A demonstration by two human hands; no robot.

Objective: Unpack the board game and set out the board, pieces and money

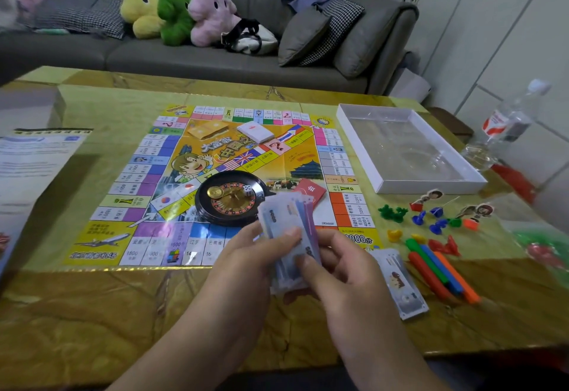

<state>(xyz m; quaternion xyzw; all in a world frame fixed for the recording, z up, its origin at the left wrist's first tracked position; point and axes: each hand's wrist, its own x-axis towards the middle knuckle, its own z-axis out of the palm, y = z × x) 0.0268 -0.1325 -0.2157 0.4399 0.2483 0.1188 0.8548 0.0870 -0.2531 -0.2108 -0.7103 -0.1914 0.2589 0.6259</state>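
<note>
The game board lies unfolded on the table. On it stand a black roulette wheel, a white card deck, a yellow card deck and a red card pack. My left hand and my right hand both hold a fanned stack of play money above the board's near edge. Another pile of money lies on the table right of my hands. Coloured sticks and small plastic pieces are scattered further right.
A white box tray sits at the right of the board, with a plastic bottle lying beyond it. A printed sheet lies at the left. A bag of green and red pieces is at the far right. A grey sofa stands behind the table.
</note>
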